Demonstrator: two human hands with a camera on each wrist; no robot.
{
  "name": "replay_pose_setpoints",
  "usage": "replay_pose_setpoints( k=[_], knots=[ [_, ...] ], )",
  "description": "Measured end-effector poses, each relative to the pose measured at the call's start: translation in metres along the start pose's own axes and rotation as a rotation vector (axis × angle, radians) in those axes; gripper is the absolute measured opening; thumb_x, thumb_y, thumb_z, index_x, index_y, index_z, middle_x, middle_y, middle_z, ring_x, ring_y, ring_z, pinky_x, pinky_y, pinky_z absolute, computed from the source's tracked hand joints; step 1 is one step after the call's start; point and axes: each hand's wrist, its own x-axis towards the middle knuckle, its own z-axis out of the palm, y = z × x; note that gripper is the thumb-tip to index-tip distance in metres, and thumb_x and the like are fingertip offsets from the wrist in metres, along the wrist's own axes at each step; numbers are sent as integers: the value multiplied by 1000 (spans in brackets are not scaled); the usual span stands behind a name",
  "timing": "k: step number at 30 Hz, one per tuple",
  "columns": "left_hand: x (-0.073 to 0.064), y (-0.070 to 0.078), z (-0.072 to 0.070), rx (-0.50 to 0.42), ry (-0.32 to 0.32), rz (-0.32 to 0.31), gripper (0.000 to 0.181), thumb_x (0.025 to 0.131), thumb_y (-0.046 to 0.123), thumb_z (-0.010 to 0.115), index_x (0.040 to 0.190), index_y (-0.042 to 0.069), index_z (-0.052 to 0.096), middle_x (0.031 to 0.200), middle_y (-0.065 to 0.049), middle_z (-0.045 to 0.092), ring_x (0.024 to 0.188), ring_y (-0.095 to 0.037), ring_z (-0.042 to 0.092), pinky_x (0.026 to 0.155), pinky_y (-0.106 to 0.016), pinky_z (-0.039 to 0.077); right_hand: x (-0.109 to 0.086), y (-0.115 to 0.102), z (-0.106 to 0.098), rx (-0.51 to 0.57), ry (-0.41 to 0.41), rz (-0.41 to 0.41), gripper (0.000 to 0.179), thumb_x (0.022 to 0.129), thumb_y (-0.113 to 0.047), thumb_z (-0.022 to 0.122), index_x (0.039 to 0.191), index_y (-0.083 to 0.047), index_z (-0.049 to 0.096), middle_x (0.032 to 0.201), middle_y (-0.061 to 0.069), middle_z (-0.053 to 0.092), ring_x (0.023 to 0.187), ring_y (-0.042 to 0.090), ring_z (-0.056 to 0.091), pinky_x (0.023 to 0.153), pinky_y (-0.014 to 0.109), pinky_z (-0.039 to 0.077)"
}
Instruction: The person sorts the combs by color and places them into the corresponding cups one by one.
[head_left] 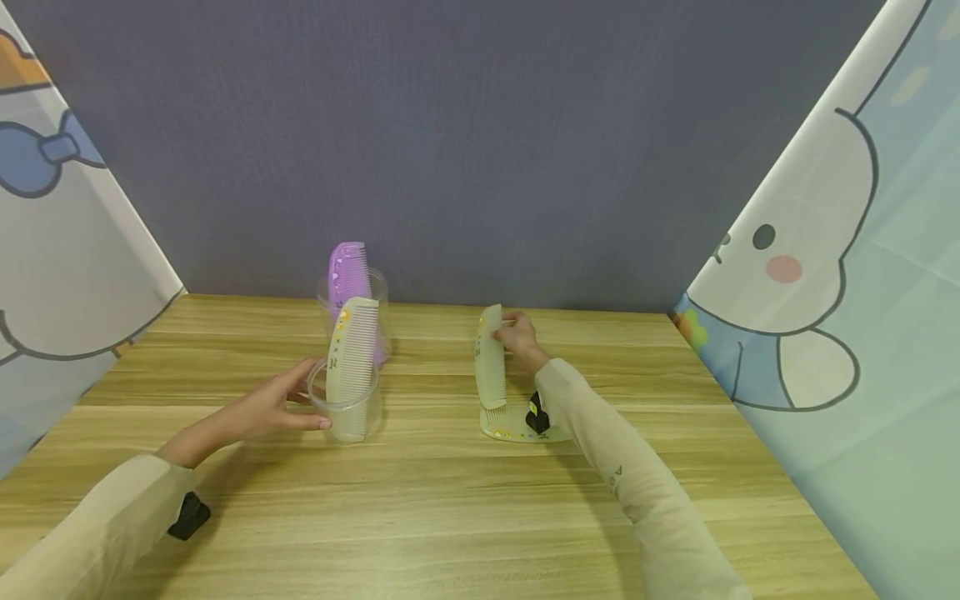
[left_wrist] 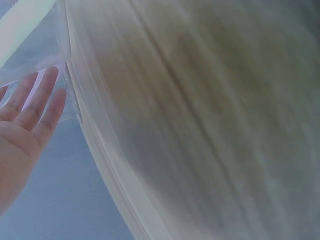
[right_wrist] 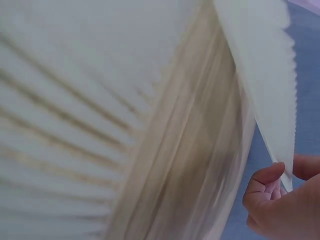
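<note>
My right hand (head_left: 517,335) pinches a pale cream comb (head_left: 491,367) between thumb and fingers near its upper end. This comb stands roughly upright, its lower end overlapping a second cream comb (head_left: 504,423) that lies flat on the table. Part of the flat comb is hidden under my right wrist. On the left, a clear plastic cup (head_left: 318,393) holds another cream comb (head_left: 351,350), leaning upright. Beside that cup my left hand (head_left: 273,407) has its thumb toward the front and its fingers behind; the left wrist view shows these fingers (left_wrist: 42,95) extended along the cup.
Behind the front cup stands another clear cup (head_left: 381,293) with a purple comb (head_left: 348,273) in it. A dark grey panel (head_left: 480,150) closes off the back of the wooden table (head_left: 420,517). Cartoon-printed sheets (head_left: 825,450) line both sides.
</note>
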Motion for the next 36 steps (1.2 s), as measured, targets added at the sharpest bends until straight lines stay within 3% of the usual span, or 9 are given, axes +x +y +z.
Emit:
replay_pose_setpoints(
  k=[4, 13, 24, 32, 36],
  knots=[
    [0, 0, 1, 1, 4, 6, 78, 75, 13, 74, 136, -2, 29, 119, -22, 53, 98, -13, 59, 79, -29, 52, -6, -7, 0, 43, -10, 21, 43, 83, 4, 56, 125, 2, 47, 114, 18, 54, 102, 30, 57, 85, 38, 52],
    [0, 0, 1, 2, 2, -2, 78, 76, 14, 74, 137, -1, 28, 119, -21, 53, 99, -15, 59, 80, -28, 52, -19, -21, -3, 107, -47, -1, 43, 84, 2, 55, 126, 0, 47, 118, 20, 53, 104, 31, 55, 86, 39, 51],
    [-1, 1, 0, 2, 2, -1, 79, 76, 14, 74, 138, -2, 27, 118, -22, 54, 98, -15, 60, 80, -29, 52, -27, -33, -5, 216, -74, -27, 44, 85, 3, 55, 126, -6, 45, 108, 14, 55, 89, 20, 54, 68, 27, 46],
    [-1, -1, 1, -2, 2, 0, 79, 76, 13, 74, 137, -2, 28, 118, -21, 54, 98, -11, 59, 80, -28, 51, -31, -41, -4, 272, -98, -92, 42, 87, 1, 54, 128, -5, 45, 121, 20, 54, 94, 22, 54, 83, 40, 46],
    [-1, 0, 0, -4, -1, -5, 79, 76, 13, 74, 138, -2, 27, 119, -22, 54, 99, -9, 58, 80, -27, 51, -34, -45, -2, 258, -87, -156, 38, 86, 0, 55, 124, -4, 48, 112, 16, 57, 84, 16, 52, 70, 31, 44]
  ],
)
